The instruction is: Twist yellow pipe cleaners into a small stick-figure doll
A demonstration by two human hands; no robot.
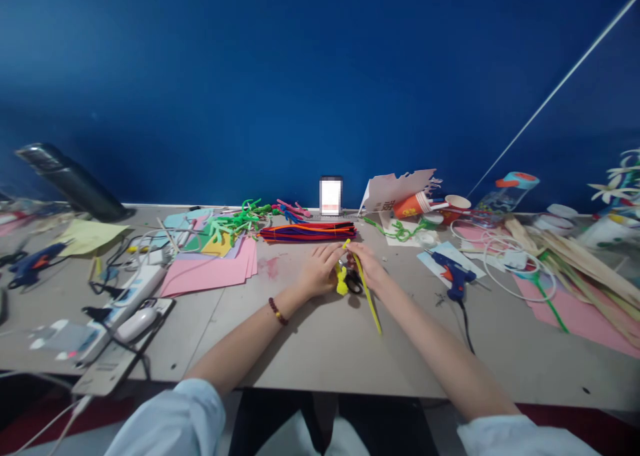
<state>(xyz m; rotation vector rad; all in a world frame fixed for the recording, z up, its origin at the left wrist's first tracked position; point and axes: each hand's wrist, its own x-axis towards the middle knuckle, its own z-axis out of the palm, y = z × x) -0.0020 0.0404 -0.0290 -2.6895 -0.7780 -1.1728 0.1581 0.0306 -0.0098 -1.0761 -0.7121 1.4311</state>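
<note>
In the head view my left hand (320, 269) and my right hand (369, 263) meet over the middle of the table. My right hand is closed on a yellow pipe cleaner (371, 306), whose long end slants down toward me. The fingers of my left hand pinch yellow pipe cleaner too, its short tip standing up between both hands. A twisted yellow pipe-cleaner piece (342, 284) hangs beneath the left fingers; where it joins the rest is hidden. Close behind it lie scissors (355, 283) with dark handles, partly covered by my hands.
Beyond my hands lies a bundle of coloured pipe cleaners (307, 233), with a phone (331, 196) upright behind it. Pink paper (210, 273) and a power strip (123, 313) are at left. A blue glue gun (454, 273) with a cord lies at right, near orange paper cups (413, 206).
</note>
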